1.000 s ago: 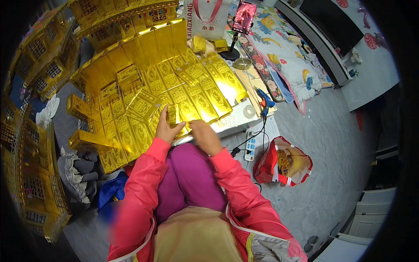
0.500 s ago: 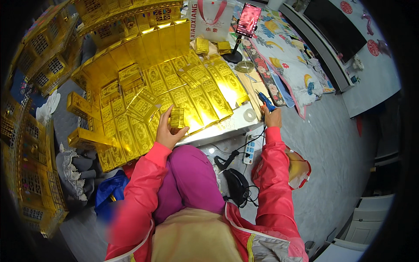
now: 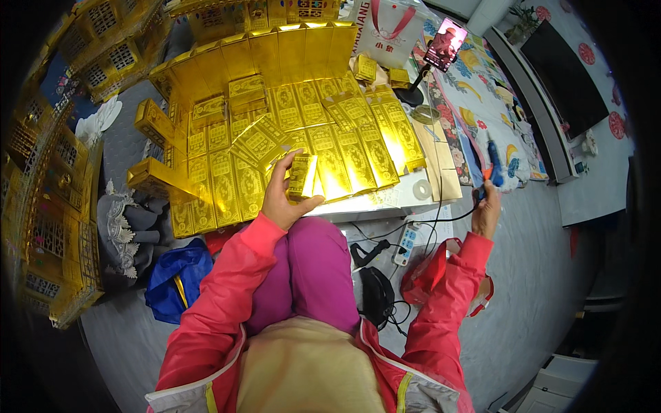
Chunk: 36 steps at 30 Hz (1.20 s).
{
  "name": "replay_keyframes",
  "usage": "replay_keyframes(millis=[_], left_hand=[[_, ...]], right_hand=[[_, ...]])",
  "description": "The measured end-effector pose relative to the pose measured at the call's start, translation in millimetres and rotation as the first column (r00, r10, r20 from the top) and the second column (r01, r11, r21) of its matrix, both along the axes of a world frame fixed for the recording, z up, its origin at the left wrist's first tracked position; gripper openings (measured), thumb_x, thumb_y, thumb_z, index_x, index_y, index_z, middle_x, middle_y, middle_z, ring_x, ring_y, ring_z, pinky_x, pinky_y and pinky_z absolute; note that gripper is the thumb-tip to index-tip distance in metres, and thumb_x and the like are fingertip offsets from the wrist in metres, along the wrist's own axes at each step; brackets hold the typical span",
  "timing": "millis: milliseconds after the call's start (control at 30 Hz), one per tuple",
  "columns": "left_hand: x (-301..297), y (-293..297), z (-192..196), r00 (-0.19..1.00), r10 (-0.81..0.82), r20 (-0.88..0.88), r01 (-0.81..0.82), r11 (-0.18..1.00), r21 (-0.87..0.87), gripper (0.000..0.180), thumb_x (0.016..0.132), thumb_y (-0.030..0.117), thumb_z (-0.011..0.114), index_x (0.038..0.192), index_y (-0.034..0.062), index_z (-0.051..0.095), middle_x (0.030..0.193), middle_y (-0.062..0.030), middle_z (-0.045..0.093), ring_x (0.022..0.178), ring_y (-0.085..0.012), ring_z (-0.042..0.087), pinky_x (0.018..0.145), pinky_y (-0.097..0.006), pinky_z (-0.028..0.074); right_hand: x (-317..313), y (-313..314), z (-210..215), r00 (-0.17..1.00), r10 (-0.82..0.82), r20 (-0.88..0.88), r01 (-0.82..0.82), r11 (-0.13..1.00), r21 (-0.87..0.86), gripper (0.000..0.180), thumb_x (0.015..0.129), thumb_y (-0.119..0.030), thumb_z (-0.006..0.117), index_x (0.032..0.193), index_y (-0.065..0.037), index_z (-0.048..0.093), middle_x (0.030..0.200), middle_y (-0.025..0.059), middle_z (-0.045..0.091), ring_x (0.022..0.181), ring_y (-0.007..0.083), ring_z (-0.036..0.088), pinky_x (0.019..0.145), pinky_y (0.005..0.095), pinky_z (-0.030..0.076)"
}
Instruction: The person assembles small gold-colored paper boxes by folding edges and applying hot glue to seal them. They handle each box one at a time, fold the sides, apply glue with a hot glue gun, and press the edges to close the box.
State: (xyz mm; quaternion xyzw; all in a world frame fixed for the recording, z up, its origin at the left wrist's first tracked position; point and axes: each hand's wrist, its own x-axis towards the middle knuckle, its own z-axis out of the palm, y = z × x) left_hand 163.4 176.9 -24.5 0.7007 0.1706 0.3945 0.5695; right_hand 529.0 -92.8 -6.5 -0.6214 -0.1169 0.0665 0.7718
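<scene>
My left hand (image 3: 281,206) grips a small gold foil box (image 3: 301,175) between thumb and fingers, over the near edge of the table. Beneath and beyond it, flat gold foil boxes (image 3: 330,162) with printed patterns lie in rows. A few loose gold pieces (image 3: 258,143) rest on top of them. Off the table's right side, my right hand (image 3: 487,212) is closed around a blue glue gun (image 3: 494,162) with an orange part, its nozzle pointing away from me. From the glue gun a black cord (image 3: 441,217) runs back to the left.
Upright gold boxes (image 3: 255,58) form a wall at the back. A phone (image 3: 446,45) on a stand, a white bag (image 3: 389,34) and a tape roll (image 3: 422,189) are on the right. Below lie a power strip (image 3: 406,244), a black bag (image 3: 377,296) and a red bag (image 3: 428,275).
My right hand has carried the glue gun rightward, away from the tape roll, and its cord stretches farther. My left hand keeps its hold on the small gold box. The whole view has shifted.
</scene>
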Motion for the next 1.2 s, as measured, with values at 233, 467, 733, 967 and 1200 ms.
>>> replay_keyframes(millis=[233,467,733,967,1200], left_hand=[[-8,-9,22,0.987,-0.088,0.131,0.108,0.982,-0.157,0.091,0.073,0.02,0.085,0.146,0.002,0.033,0.141,-0.0117,0.043,0.129,-0.0215,0.045,0.109,-0.034,0.036],[-20,-7,41,0.992,-0.078,0.103,0.077,0.997,0.016,0.093,0.072,0.018,0.085,0.146,0.0013,0.032,0.141,-0.0113,0.042,0.131,-0.0221,0.043,0.11,-0.034,0.035],[-22,-10,51,0.996,-0.046,0.078,0.04,0.995,0.088,0.095,0.068,0.011,0.086,0.147,0.0042,0.034,0.137,-0.0115,0.043,0.13,-0.0236,0.044,0.107,-0.036,0.038],[-24,-12,49,0.998,-0.019,0.056,0.013,0.994,0.113,0.095,0.068,0.013,0.086,0.147,0.0059,0.034,0.134,-0.0108,0.045,0.126,-0.0235,0.047,0.104,-0.037,0.042],[-24,-9,51,0.999,0.014,0.039,-0.021,0.982,0.186,0.094,0.067,0.014,0.086,0.147,0.0061,0.036,0.134,-0.0115,0.046,0.123,-0.0242,0.049,0.102,-0.035,0.043]], right_hand=[[-149,50,103,0.888,0.454,0.073,-0.44,0.885,-0.154,0.029,0.095,-0.028,0.054,0.092,0.001,0.057,0.069,0.007,0.055,0.063,0.0138,0.053,0.062,0.0269,0.042],[-221,75,128,0.625,0.781,-0.017,-0.737,0.582,-0.344,0.024,0.101,-0.022,0.054,0.111,0.0,0.059,0.072,-0.0006,0.055,0.058,0.008,0.045,0.053,0.0247,0.038],[-230,81,127,0.605,0.795,0.043,-0.679,0.544,-0.494,0.03,0.1,-0.026,0.056,0.111,0.003,0.058,0.078,0.008,0.06,0.068,0.0166,0.055,0.064,0.0313,0.046],[-233,87,125,0.62,0.77,0.149,-0.595,0.586,-0.55,0.028,0.101,-0.027,0.055,0.104,0.001,0.058,0.07,0.0025,0.053,0.059,0.0111,0.046,0.055,0.0267,0.037],[-236,88,133,0.62,0.768,0.16,-0.524,0.557,-0.644,0.029,0.098,-0.02,0.057,0.113,0.004,0.053,0.077,0.0168,0.061,0.068,0.0314,0.059,0.065,0.0388,0.046]])
